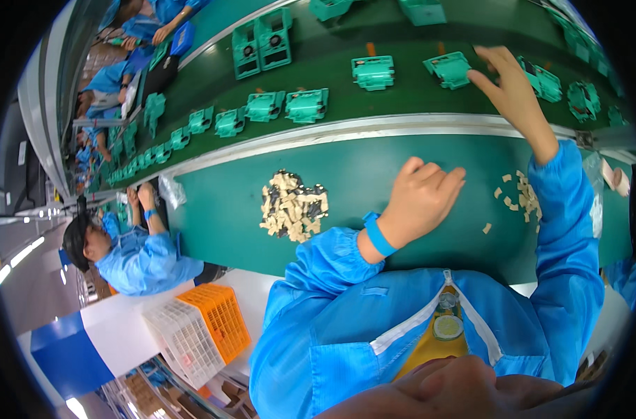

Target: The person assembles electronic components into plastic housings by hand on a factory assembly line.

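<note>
My left hand, with a blue band at its wrist, is held over the green worktable. Its fingers curl inward, and whatever they hold, if anything, is hidden. Stretched out above the conveyor belt, my right hand has its thumb and fingers apart. Its fingertips are closest to a teal plastic housing with an orange tab. Left of my left hand lies a heap of small cream and black pieces. A smaller scatter of cream pieces lies to the right.
A metal rail separates table and belt. Several more teal housings line the belt. A person in blue works at the left, others beyond. White and orange crates stand below left. A clear plastic bag lies at the table's left end.
</note>
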`<state>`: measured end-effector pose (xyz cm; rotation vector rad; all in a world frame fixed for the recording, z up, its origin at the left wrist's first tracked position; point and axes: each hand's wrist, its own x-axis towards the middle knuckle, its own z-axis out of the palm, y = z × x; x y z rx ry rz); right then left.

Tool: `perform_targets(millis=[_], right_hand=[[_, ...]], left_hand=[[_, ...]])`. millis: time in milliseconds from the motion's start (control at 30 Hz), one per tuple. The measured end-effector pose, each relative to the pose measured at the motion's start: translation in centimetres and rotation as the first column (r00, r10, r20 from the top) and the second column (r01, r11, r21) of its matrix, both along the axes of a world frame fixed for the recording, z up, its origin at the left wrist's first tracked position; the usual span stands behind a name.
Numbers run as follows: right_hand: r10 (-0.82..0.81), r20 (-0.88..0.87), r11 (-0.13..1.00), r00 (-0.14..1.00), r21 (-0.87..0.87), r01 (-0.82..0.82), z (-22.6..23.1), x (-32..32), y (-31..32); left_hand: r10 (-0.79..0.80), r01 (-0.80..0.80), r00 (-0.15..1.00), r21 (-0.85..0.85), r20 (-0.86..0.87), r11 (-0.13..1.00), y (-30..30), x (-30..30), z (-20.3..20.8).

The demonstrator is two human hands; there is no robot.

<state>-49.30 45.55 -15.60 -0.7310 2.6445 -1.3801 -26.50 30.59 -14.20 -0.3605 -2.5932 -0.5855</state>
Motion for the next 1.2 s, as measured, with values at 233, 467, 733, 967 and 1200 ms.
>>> perform_targets(millis=[233,467,733,967,1200], right_hand=[[0.352,0.033,0.921,0.935,0.165,-0.353,-2.3,-2.6,-4.7],[0.351,0.018,0.921,0.936,0.177,-0.348,1.9,10.6,-2.4],[0.171,0.127,0.981,0.977,0.069,-0.18,0.5,19.3,0.7],[0.272,0.437,0.928,0.857,-0.356,-0.113,0.9,19.4,5.1],[0.344,0.691,0.821,0.636,-0.55,0.153,-0.6,18.6,6.9]], left_hand=[[0.042,-0.047,0.997,0.079,0.064,0.996,-1.1,1.1,0.1],[0.105,-0.106,0.994,0.252,0.018,0.962,-1.9,2.7,1.0],[-0.072,-0.064,0.942,0.383,0.329,0.922,-0.9,5.2,-1.2],[-0.038,-0.051,0.932,0.232,0.361,0.971,-0.5,5.7,-2.1],[0.031,-0.102,0.933,0.182,0.36,0.978,0.5,5.2,-1.5]])
